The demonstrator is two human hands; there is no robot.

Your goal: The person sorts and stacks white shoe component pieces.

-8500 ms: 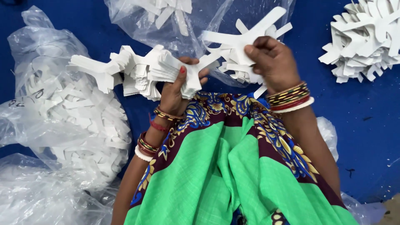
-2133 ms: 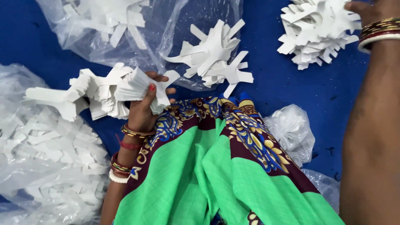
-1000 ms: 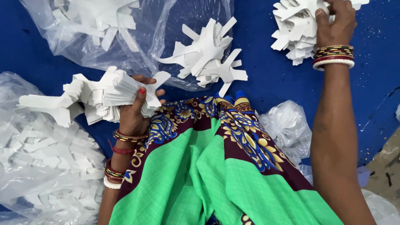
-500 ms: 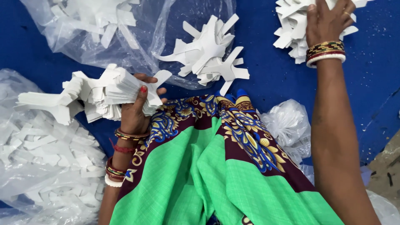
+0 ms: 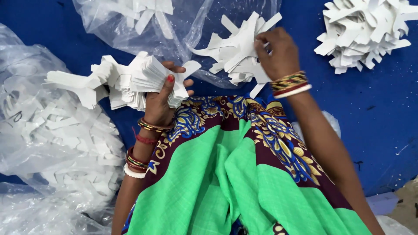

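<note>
Left hand (image 5: 160,103) clenched around a thick stack of white cut-out pieces (image 5: 126,80), thumb with red nail pressed over the near edge, fingers wrapped behind; the stack is held edge-on, fanned a bit, with long arm-shaped ends sticking out to the left. It is up off the blue mat (image 5: 379,113), just above the knee. Right hand (image 5: 278,54) is closed in a pinch on the small loose pile of white cut-outs (image 5: 237,52) lying at the edge of the clear plastic sheet (image 5: 183,30); fingertips curled down onto the top pieces, knuckles toward camera. Cannot tell how many pieces the pinch has, fingertips are mostly hidden behind the hand. The two hands are apart, with the small pile to the right of the held stack. Bangles on both wrists, red, gold and white. Green cloth with maroon and blue patterned border (image 5: 244,174) covers the lap in the lower centre, and the forearms run along either side of it. Another heap of white cut-outs (image 5: 370,30) sits top right on the mat, well apart from the right hand. Clear plastic bag full of white pieces (image 5: 61,143) on the left, beside the left forearm. More white pieces lie under the plastic sheet at top centre.
</note>
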